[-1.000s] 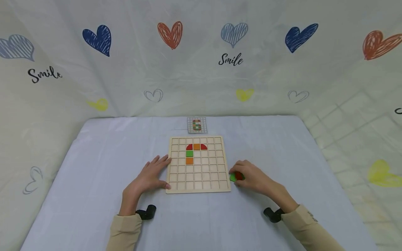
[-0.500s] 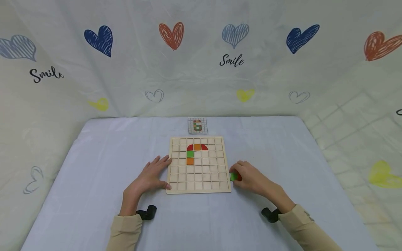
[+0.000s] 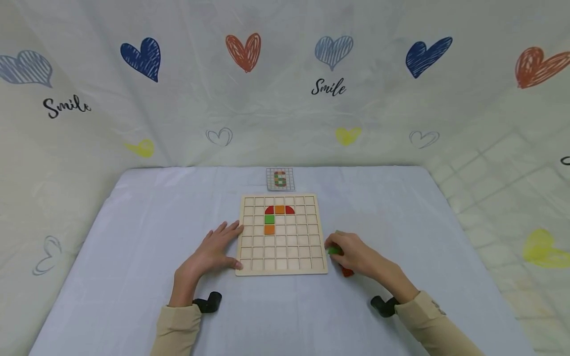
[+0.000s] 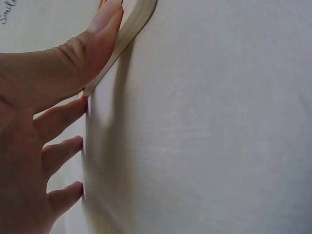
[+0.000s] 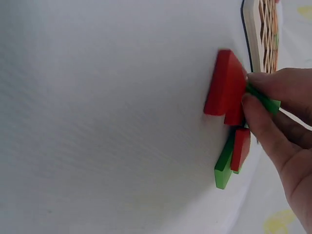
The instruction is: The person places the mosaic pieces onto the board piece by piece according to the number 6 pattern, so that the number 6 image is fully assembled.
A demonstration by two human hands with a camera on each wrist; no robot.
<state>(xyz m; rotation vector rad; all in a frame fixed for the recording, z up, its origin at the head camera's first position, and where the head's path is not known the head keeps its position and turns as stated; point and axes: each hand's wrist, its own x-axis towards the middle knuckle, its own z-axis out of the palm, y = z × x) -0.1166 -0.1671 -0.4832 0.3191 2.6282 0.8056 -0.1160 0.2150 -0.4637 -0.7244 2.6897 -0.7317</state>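
A wooden grid board (image 3: pixel 294 252) lies mid-table, with red, orange and green tiles set in its upper cells. My left hand (image 3: pixel 213 251) rests at the board's left edge, fingers spread, thumb on its lower left corner. Just off the right edge, my right hand (image 3: pixel 354 253) pinches a green tile (image 5: pixel 267 102) between thumb and finger. Beside those fingertips in the right wrist view are red tiles (image 5: pixel 224 85). A smaller red tile (image 5: pixel 240 148) leans against a green tile (image 5: pixel 224 168). The hand partly hides this group in the head view.
A small pattern card (image 3: pixel 280 179) with a coloured figure on a grid lies behind the board. White cloth (image 3: pixel 156 212) covers the table, and a heart-printed curtain (image 3: pixel 285 109) hangs behind it. Dark wrist cameras (image 3: pixel 209 301) sit at both cuffs.
A red tile has come into sight below my right hand, and a bit of green shows above it. The right hand's fingers have shifted slightly on the green tile. My left hand stays put.
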